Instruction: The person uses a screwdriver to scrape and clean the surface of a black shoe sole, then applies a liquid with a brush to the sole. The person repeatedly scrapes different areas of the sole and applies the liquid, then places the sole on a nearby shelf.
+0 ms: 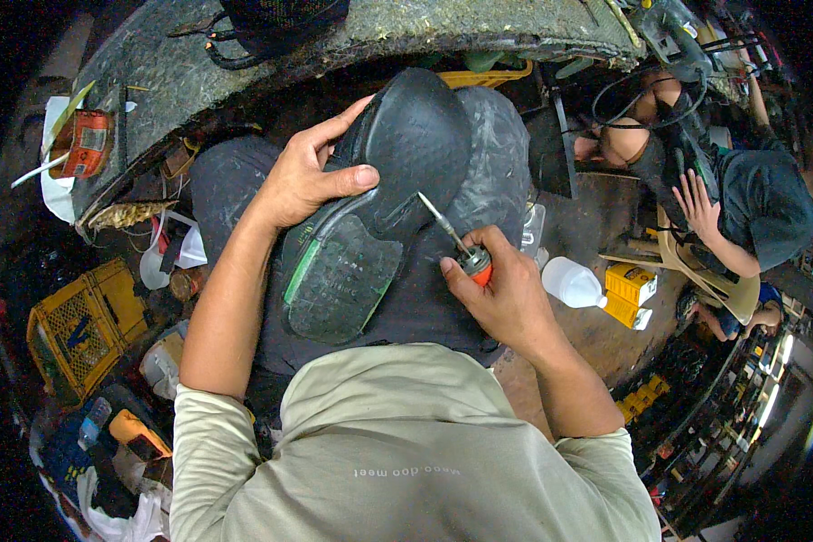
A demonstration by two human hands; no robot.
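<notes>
A black shoe, sole facing up, is held over my lap, with a textured, green-edged section at its lower end. My left hand grips the upper left side of the shoe, thumb on its edge. My right hand is closed around a tool with a slim pointed metal shaft and an orange handle. The tool's tip is at the sole near its narrow middle; whether it touches cannot be made out.
A worn bench curves across the top. A yellow crate stands left. A white jug and yellow boxes lie right. A co-worker sits at upper right, another person beyond.
</notes>
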